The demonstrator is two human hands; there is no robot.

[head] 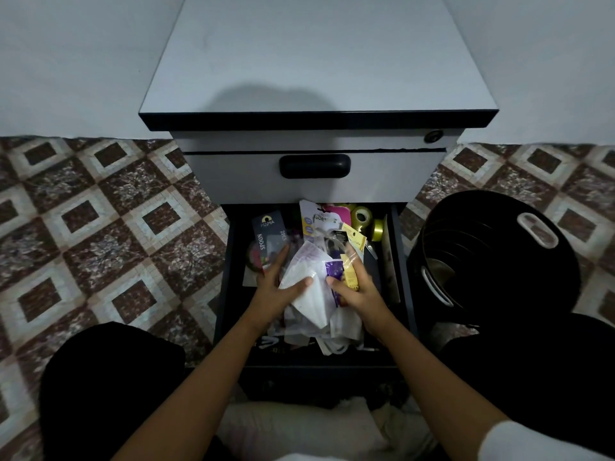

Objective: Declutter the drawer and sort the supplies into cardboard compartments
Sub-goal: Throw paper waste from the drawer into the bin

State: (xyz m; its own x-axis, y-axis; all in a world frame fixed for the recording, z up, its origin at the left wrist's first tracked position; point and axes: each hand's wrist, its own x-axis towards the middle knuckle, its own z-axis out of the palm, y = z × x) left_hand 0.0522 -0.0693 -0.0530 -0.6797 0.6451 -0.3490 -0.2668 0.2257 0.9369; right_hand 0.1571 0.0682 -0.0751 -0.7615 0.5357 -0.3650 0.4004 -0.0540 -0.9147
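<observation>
With the person sitting on the tiled floor (100, 227), both bare forearms reach into the open bottom drawer (222, 294) of a grey cabinet (316, 61).

Near end of drawer: a heap of crumpled white plastic bags (337, 331), piled against the front edge.

Left hand (274, 291): holding a white packet (307, 294) at mid-drawer, thumb on top, fingers fairly straight along its left side. Can't tell how far they go under it.

Right hand (361, 292): fingers curled round a yellow sachet (350, 277), with a purple sachet (334, 269) touching it on the thumb side. Some clear film lies over the fingertips. The two hands are close together, with the white packet between them.

Far-left part of drawer: a dark card pack printed "SPOON" (268, 237), just beyond the left fingertips. A round pink item sits beside it, mostly hidden.

Far centre: a pink and white carded pack (319, 221), tilted against the back.

Far-right corner: two shiny yellow ribbon rolls (362, 216), side by side.

Right of the drawer, on the floor: a black basket (499, 261) with pale-rimmed handle slots. Contents too dark to read.

Above: the upper drawer is closed, with a black handle (314, 166) and a lock (432, 137) at the top-right corner of the cabinet front.
</observation>
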